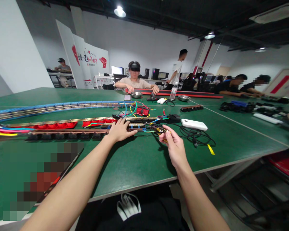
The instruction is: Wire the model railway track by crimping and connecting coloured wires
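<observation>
My left hand (120, 130) lies palm down on long black terminal strips (69, 132) that run left across the green table (135, 160), fingers curled over the rails. My right hand (173, 146) is closed in a pinch around a small black and yellow tool or connector (159, 129) at the strips' right end, where coloured wires (135, 110) gather. Red covers (60, 125) sit on the strips.
A white power bank (194, 124) with a black cable (197, 136) lies to the right. A blue rail (50, 107) curves behind. Metal bowls (136, 94), a water bottle (173, 91) and a seated person (135, 81) are across the table; more people sit at the far right.
</observation>
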Action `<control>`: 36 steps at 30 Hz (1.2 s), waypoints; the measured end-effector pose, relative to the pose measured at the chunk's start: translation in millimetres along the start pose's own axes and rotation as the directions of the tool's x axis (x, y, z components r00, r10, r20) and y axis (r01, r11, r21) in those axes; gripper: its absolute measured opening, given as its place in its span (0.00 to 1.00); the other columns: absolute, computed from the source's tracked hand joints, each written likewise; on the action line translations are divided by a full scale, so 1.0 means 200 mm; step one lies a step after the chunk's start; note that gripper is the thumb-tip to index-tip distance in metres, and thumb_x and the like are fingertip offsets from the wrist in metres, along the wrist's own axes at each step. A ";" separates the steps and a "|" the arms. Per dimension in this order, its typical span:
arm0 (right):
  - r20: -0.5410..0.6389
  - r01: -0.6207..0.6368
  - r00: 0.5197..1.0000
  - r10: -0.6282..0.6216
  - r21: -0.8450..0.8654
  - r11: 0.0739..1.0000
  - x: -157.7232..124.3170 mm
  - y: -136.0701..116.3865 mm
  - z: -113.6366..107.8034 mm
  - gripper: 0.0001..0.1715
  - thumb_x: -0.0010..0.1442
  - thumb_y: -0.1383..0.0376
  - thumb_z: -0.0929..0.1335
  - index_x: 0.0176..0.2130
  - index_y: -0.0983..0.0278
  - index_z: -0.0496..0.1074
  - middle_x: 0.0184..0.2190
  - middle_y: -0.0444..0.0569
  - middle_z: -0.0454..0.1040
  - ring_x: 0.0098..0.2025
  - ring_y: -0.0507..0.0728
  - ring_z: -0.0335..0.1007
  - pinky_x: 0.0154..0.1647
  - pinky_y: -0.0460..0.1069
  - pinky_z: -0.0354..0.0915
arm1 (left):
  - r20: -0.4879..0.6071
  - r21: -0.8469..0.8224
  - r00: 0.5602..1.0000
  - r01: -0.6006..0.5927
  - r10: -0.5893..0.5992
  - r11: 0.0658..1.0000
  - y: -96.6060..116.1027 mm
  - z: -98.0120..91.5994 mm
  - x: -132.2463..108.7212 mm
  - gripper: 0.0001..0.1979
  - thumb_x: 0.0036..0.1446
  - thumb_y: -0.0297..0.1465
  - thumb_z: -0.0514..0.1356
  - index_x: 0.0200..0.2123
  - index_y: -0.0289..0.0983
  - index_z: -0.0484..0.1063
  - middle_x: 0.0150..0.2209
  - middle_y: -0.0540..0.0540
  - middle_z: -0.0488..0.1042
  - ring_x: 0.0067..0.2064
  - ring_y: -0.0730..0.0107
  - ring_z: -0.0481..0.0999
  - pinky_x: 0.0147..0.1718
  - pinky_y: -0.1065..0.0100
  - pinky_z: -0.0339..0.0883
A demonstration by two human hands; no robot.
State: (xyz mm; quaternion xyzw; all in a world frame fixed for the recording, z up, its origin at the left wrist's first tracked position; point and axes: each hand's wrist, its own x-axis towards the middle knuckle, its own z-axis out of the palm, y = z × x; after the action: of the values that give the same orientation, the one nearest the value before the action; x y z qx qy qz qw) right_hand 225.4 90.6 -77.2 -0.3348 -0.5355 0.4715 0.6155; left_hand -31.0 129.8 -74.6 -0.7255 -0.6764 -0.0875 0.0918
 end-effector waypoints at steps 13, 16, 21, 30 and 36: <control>0.148 0.067 0.989 -0.020 -0.315 0.947 -0.03 -0.01 0.00 0.30 0.60 0.53 0.65 0.54 0.69 0.73 0.17 0.37 0.50 0.19 0.48 0.44 0.21 0.45 0.46 | 0.010 -0.021 1.000 0.012 -0.012 1.000 0.00 -0.01 0.00 0.43 0.55 0.62 0.42 0.61 0.37 0.62 0.67 0.37 0.54 0.67 0.44 0.49 0.60 0.43 0.48; 0.266 0.146 0.963 -0.034 -0.414 0.898 -0.06 -0.01 0.01 0.29 0.60 0.55 0.64 0.54 0.70 0.74 0.18 0.38 0.51 0.20 0.48 0.44 0.21 0.45 0.47 | 0.012 -0.017 1.000 0.014 -0.014 1.000 0.01 -0.01 0.00 0.43 0.55 0.62 0.42 0.61 0.38 0.62 0.67 0.37 0.53 0.67 0.45 0.49 0.60 0.43 0.49; 0.332 0.253 0.940 -0.079 -0.524 0.814 -0.07 0.00 0.02 0.25 0.61 0.60 0.63 0.52 0.69 0.76 0.18 0.39 0.53 0.21 0.48 0.47 0.24 0.45 0.51 | 0.000 -0.003 1.000 0.003 -0.003 1.000 0.01 -0.01 0.00 0.43 0.55 0.62 0.41 0.61 0.37 0.62 0.67 0.36 0.53 0.67 0.46 0.50 0.59 0.42 0.50; 0.535 0.502 0.841 -0.083 -0.713 0.490 -0.09 0.02 0.03 0.20 0.57 0.66 0.63 0.45 0.61 0.79 0.18 0.43 0.69 0.19 0.52 0.61 0.26 0.47 0.57 | 0.009 -0.015 1.000 0.011 -0.011 1.000 0.01 -0.01 0.00 0.43 0.55 0.62 0.41 0.61 0.38 0.63 0.67 0.38 0.53 0.67 0.46 0.50 0.60 0.43 0.49; 0.642 0.630 0.767 0.004 -0.753 0.189 -0.10 0.00 0.06 0.16 0.56 0.69 0.63 0.39 0.59 0.79 0.23 0.50 0.77 0.27 0.58 0.71 0.33 0.49 0.59 | -0.006 -0.012 1.000 0.006 -0.006 1.000 0.01 -0.01 0.00 0.43 0.55 0.63 0.41 0.60 0.37 0.63 0.67 0.37 0.54 0.67 0.44 0.51 0.59 0.43 0.49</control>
State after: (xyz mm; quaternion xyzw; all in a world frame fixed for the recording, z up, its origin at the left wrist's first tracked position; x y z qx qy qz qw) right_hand 214.3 70.2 -82.4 -0.3709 -0.9053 -0.0239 0.2056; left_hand -29.9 128.6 -73.5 -0.7237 -0.6779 -0.0938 0.0893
